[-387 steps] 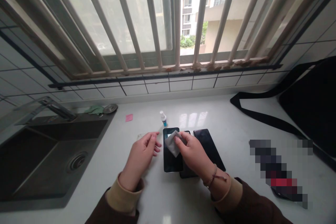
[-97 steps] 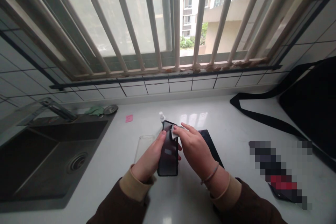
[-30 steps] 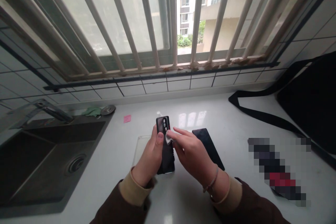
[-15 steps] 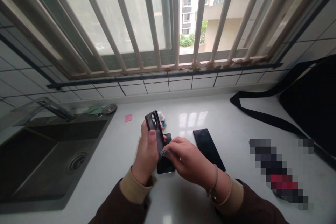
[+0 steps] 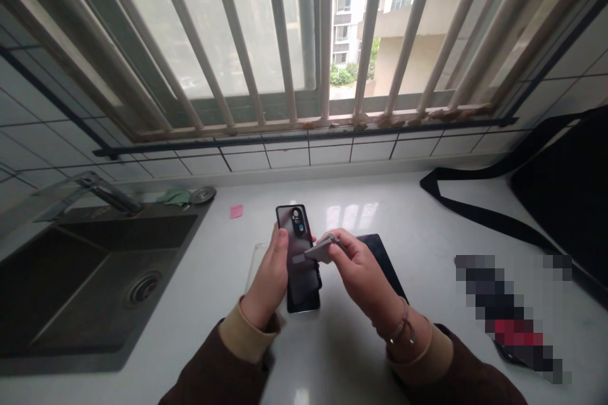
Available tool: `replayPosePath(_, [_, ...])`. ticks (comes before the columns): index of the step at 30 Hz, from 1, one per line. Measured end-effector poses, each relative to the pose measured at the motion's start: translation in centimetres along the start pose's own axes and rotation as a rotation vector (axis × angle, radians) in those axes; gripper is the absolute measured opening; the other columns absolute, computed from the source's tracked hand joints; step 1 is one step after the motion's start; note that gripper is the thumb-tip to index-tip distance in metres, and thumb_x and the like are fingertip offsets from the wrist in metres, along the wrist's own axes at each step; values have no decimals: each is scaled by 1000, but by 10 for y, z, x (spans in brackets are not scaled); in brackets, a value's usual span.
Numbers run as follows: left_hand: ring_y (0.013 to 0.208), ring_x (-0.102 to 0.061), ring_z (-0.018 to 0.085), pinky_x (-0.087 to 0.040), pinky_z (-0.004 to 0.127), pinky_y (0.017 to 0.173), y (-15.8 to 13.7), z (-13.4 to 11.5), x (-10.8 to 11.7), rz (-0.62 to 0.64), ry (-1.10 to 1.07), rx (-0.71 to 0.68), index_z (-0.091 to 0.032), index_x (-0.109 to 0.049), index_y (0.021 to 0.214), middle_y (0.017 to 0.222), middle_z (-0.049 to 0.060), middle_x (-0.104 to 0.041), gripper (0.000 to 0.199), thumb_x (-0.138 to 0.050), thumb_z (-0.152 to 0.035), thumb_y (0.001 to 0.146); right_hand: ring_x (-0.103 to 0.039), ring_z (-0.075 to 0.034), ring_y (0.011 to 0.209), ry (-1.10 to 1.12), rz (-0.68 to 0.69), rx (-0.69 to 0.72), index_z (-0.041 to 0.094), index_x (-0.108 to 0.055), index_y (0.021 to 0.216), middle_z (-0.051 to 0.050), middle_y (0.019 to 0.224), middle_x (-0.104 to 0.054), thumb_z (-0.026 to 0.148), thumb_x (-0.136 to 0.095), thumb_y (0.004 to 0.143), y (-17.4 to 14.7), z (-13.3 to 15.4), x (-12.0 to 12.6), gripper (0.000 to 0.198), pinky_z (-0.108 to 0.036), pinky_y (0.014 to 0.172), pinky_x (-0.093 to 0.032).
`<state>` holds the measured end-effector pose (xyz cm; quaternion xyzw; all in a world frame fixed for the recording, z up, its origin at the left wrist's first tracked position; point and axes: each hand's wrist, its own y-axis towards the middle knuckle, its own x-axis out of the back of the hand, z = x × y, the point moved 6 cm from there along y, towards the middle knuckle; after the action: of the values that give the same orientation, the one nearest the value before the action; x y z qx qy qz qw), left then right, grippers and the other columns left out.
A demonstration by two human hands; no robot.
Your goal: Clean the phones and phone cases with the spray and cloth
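Observation:
My left hand (image 5: 266, 281) is closed round the left edge of a dark, see-through phone case (image 5: 295, 245) with camera cutouts, its thumb along the side. The case is held up over the counter with its broad face towards me. In my right hand (image 5: 358, 269), a folded grey cloth (image 5: 319, 249) is pinched between thumb and fingers, its tip at the case's right half. Below the case a black phone (image 5: 304, 304) lies on the counter, mostly covered. Another black flat device (image 5: 386, 259) lies partly behind my right hand. A clear case-like piece (image 5: 255, 261) shows beside my left hand.
A sink (image 5: 109, 278) with a faucet (image 5: 111, 193) is at the left; a green cloth (image 5: 175, 197) lies on its rim. A pink note (image 5: 236, 211) lies on the white counter (image 5: 304, 361). A black bag (image 5: 565, 183) with a strap is at the right, near a pixelated patch. A barred window stands behind.
The phone case has turned from a slant to face me. My right hand has risen with the cloth, which shows more fully. The small white bottle behind the case is now hidden.

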<state>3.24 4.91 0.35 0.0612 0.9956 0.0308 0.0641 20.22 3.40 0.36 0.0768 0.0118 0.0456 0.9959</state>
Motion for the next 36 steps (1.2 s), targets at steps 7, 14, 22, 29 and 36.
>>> replayPosePath(7, [117,-73,32,-63,44,95,-5,3,-18,190,128,86,-24,-58,153,121,12,-76,64,-52,-65,105,-63,-19,77,-149,16,-152,20,-71,96,-2,86,-71,39,-55,101,5,-10,7,26,-29,71,-50])
replayPosePath(14, [78,-71,22,-60,39,77,2,12,-13,209,644,-34,-21,-40,164,102,7,-73,64,-48,-54,109,-66,-20,86,-836,-159,-101,18,-71,91,-7,93,-76,21,-54,101,12,-1,30,20,-30,76,-40])
replayPosePath(22, [108,-66,27,-52,44,99,-6,-7,-31,394,950,-398,-21,-72,114,112,10,-73,17,-69,-31,101,-72,-22,94,-1181,-53,-169,15,-71,96,-11,99,-78,16,-54,104,12,-21,25,19,-29,79,-42])
replayPosePath(29, [111,-64,29,-47,44,96,-22,4,-53,712,1105,-434,-21,-74,104,111,9,-74,30,-81,-47,92,-70,-24,96,-1256,-16,-80,16,-70,99,-12,100,-74,14,-52,105,7,-20,16,20,-30,82,-46])
replayPosePath(36, [113,-64,28,-44,43,96,-25,4,-55,770,1181,-418,-22,-73,98,114,6,-72,29,-83,-47,91,-67,-23,85,-1317,7,-107,17,-73,100,-13,105,-71,17,-54,105,5,-17,14,20,-32,76,-45])
